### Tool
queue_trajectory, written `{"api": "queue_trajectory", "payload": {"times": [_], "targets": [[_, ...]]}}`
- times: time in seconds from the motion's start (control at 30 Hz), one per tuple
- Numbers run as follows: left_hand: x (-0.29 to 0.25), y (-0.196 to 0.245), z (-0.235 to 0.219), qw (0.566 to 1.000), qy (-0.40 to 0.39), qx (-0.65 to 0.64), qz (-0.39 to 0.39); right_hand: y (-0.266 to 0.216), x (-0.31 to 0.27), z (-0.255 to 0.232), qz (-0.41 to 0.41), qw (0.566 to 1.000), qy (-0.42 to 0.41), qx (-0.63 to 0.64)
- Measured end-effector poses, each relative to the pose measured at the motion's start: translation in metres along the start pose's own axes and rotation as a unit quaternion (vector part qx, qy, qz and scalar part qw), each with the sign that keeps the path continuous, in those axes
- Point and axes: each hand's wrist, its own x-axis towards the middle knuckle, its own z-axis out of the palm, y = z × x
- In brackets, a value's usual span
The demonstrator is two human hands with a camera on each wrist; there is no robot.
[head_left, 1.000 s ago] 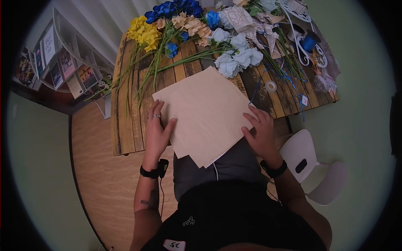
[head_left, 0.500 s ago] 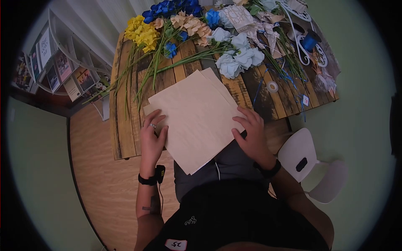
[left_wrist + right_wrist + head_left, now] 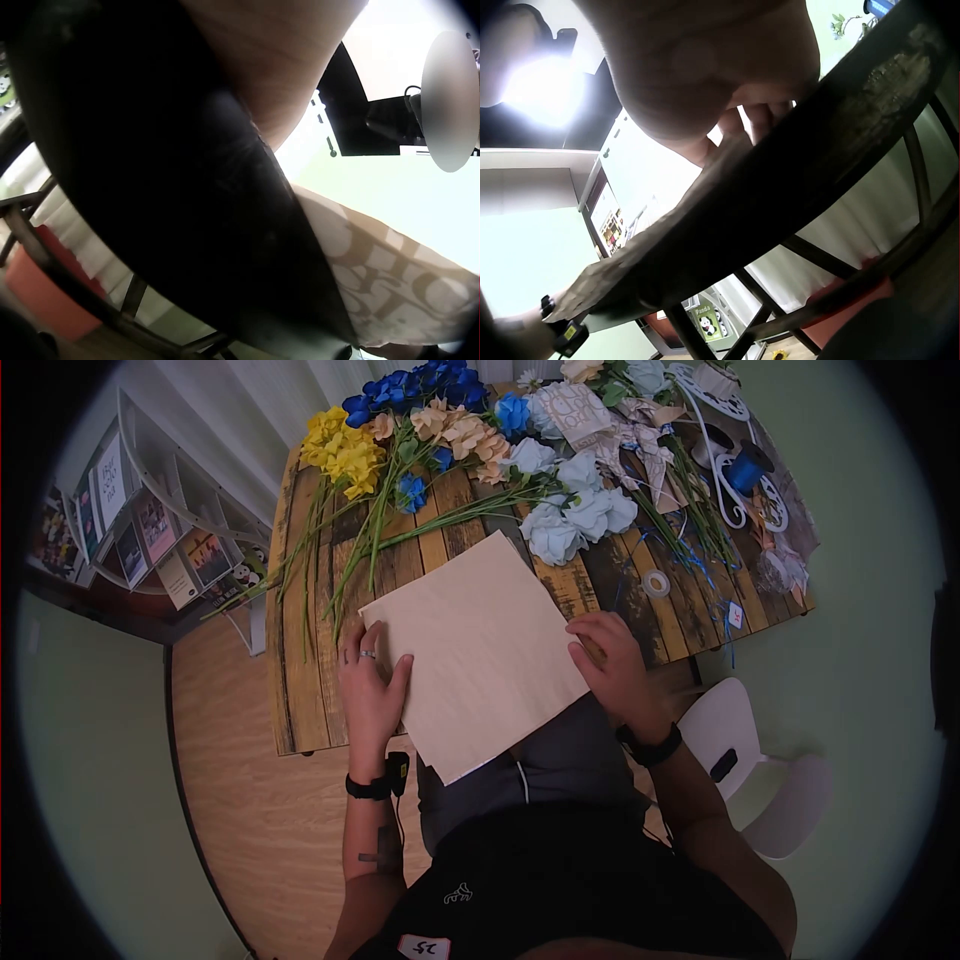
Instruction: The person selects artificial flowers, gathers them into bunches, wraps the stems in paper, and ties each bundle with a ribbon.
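beige wrapping-paper sheets (image 3: 485,660) stacked on the plank table (image 3: 300,705), one corner hanging past its near edge. hands apart: left hand (image 3: 370,685) loose along the paper's left edge, thumb on top; right hand (image 3: 615,665) bent at the opposite edge, thumb and forefinger tips separated. neither looks clamped to me. pale blue flowers (image 3: 585,515) farther in on the table. risk, i'd judge: uneven pushing could skew layers or buckle an edge; the unsupported corner could drag sheets off.
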Motion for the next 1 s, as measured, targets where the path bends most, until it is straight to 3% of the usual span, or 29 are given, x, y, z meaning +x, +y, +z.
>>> {"api": "queue_trajectory", "payload": {"times": [0.07,0.17,0.4,0.47,0.6,0.7,0.83,0.9,1.0], "targets": [[0.000,0.005,-0.001,0.998,-0.032,-0.049,-0.032,0.011,0.014,0.001,-0.033,0.999,0.013,0.020],[0.000,0.007,-0.003,0.995,-0.032,-0.092,-0.031,0.021,0.030,-0.006,-0.014,0.999,0.041,-0.027],[0.001,0.005,-0.005,0.999,0.003,-0.051,0.008,0.038,0.032,-0.003,-0.003,0.997,0.073,-0.030],[0.003,0.010,-0.008,0.995,-0.007,-0.093,-0.027,0.038,0.030,-0.005,-0.022,0.996,0.073,-0.048],[0.028,0.012,-0.023,0.990,-0.052,-0.125,0.033,0.039,0.025,-0.010,-0.021,0.997,0.067,-0.034],[0.065,0.028,-0.037,0.982,-0.073,-0.177,-0.011,0.041,0.027,-0.009,-0.021,0.998,0.066,-0.004],[0.129,0.011,-0.027,0.996,-0.062,-0.065,0.018,0.043,0.025,-0.011,-0.009,0.998,0.069,0.009],[0.156,0.004,-0.016,0.996,-0.066,0.066,0.011,0.045,0.024,-0.010,-0.009,0.997,0.074,0.015],[0.173,-0.004,0.005,0.985,-0.075,0.155,-0.015,0.049,0.023,-0.011,-0.021,0.997,0.077,0.021]]}}
